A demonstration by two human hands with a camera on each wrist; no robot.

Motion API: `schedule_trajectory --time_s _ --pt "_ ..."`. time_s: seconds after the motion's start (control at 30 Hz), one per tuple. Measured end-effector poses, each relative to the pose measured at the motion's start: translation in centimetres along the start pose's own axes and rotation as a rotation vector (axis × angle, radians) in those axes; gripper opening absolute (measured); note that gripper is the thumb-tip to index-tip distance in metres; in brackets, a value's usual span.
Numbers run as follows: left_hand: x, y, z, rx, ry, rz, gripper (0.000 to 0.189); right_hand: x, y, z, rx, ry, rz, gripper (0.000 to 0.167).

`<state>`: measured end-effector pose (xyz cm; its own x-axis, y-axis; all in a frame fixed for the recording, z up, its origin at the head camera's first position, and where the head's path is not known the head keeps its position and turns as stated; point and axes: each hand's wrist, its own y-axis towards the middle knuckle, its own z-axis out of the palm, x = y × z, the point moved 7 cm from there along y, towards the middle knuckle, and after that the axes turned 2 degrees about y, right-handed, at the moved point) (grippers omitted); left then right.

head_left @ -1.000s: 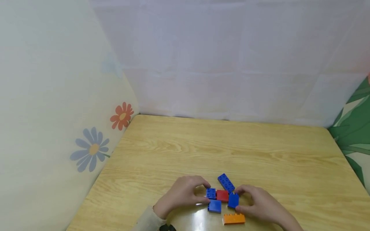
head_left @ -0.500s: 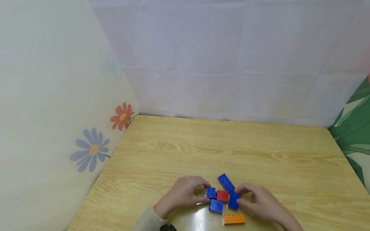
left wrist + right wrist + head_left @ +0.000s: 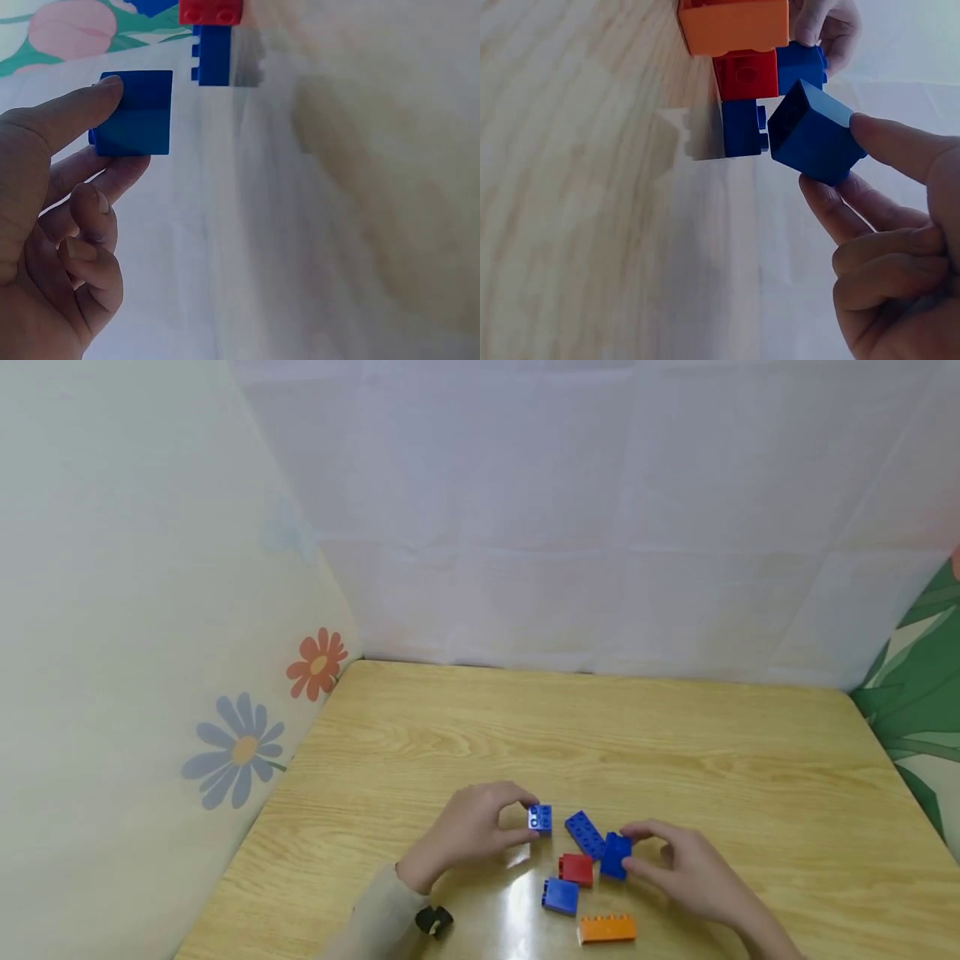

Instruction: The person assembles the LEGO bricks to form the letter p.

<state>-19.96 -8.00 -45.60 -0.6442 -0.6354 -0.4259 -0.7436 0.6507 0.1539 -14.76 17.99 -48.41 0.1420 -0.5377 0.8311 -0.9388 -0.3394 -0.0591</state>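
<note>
My left hand (image 3: 476, 827) pinches a small blue building brick (image 3: 540, 819) between thumb and fingers, its studs facing up in the head view. In the left wrist view the thumb lies against a plain side of that blue brick (image 3: 135, 114). My right hand (image 3: 686, 868) pinches a second blue brick (image 3: 616, 856), tilted, with its hollow underside showing in the right wrist view (image 3: 814, 135). Between the hands lie a long blue brick (image 3: 585, 835) with studs up and a red brick (image 3: 576, 869) on its side. The right hand's brick overlaps the long one's near end in the head view.
Nearer the person, another blue brick (image 3: 560, 896) lies on its side, and an orange brick (image 3: 607, 929) sits to its right. A small black item (image 3: 434, 921) is by the left sleeve. The wooden table (image 3: 420, 718) meets a white sheet (image 3: 585, 527) at the back.
My left hand has carried its blue brick away from the red brick, up and slightly left. The right hand has moved its blue brick slightly right and away from the person. The other bricks stay nearly put.
</note>
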Motion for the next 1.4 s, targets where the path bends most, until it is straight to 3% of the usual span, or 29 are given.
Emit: schedule_trajectory --time_s 0.27,0.73,1.07,1.4 --pt "0.6 2.8 -0.5 -0.031 -0.01 -0.01 0.042 -0.1 0.7 -1.3 -0.074 0.022 0.036 0.039" --pt "2.6 7.9 1.6 0.066 -0.018 -0.09 0.045 -1.2 3.2 -2.7 -0.174 0.052 -0.01 0.038" --pt "3.1 9.1 3.6 0.07 -0.052 -0.109 0.046 -2.0 4.5 -4.2 -0.21 0.052 -0.002 0.044" --pt "3.1 9.4 4.1 0.081 -0.066 -0.142 0.044 -2.1 5.9 -4.3 -0.22 0.034 -0.042 0.043"
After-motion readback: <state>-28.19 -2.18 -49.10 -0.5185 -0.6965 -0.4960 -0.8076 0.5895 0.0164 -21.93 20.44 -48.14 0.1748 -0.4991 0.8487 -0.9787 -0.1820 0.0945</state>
